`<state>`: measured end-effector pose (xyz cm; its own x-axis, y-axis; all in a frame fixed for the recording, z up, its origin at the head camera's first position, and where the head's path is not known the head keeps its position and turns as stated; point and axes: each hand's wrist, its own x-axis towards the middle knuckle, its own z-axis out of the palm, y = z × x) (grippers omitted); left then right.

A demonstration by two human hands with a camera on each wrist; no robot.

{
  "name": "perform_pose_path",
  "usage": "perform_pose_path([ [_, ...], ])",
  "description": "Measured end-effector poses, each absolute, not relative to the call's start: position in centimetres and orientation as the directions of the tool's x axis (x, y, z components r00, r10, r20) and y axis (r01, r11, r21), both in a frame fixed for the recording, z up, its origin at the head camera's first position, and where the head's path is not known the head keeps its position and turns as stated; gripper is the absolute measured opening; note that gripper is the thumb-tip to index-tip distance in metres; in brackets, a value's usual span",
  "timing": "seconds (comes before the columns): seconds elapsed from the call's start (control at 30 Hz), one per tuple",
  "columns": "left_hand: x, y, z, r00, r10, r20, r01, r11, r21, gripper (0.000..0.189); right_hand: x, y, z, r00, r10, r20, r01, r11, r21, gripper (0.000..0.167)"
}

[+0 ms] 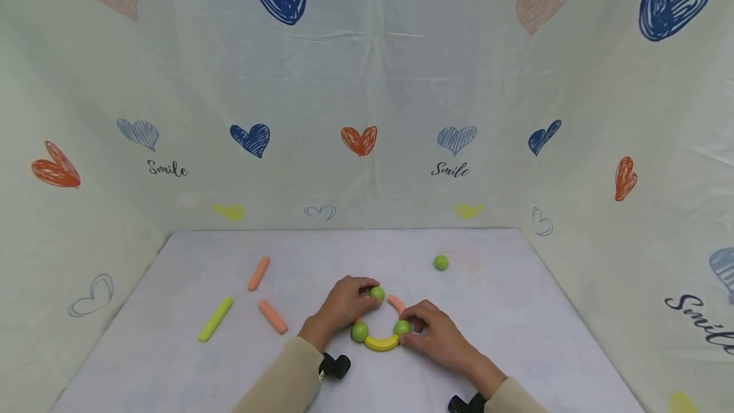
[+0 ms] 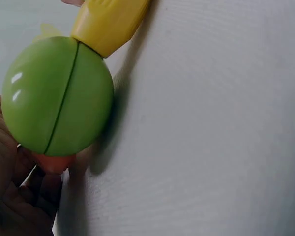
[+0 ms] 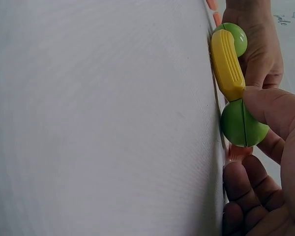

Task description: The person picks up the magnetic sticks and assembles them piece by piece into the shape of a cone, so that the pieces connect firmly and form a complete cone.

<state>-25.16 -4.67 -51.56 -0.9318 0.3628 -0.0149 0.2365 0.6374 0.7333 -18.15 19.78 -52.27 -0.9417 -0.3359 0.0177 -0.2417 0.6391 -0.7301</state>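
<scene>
A partial ring of toy pieces lies on the table in the head view. At its near side a yellow curved piece (image 1: 381, 343) joins a green ball (image 1: 359, 332) on the left to another green ball (image 1: 402, 327) on the right. My left hand (image 1: 344, 304) pinches a third green ball (image 1: 376, 293) at the far side. The thumb and fingers of my right hand (image 1: 438, 336) grip the right ball. From that ball an orange curved piece (image 1: 395, 303) runs away from me. Another orange piece (image 2: 54, 163) shows under the left ball in the left wrist view, mostly hidden by the hand.
Left of the ring lie two orange sticks (image 1: 259, 273) (image 1: 273, 317) and a yellow-green stick (image 1: 215, 319). A loose green ball (image 1: 441, 262) sits at the back right. A white curtain (image 1: 367, 81) printed with hearts surrounds the white table (image 1: 516, 362).
</scene>
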Motion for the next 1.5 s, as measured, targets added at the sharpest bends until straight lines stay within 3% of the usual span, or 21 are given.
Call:
perform_pose_path([
  [1.5,-24.6,-5.8,-51.5,-0.912,0.408,-0.032,0.229,0.573,0.787,0.032,-18.0,19.1,-52.0,-0.933,-0.359,0.019,-0.256,0.625,-0.737,0.030],
])
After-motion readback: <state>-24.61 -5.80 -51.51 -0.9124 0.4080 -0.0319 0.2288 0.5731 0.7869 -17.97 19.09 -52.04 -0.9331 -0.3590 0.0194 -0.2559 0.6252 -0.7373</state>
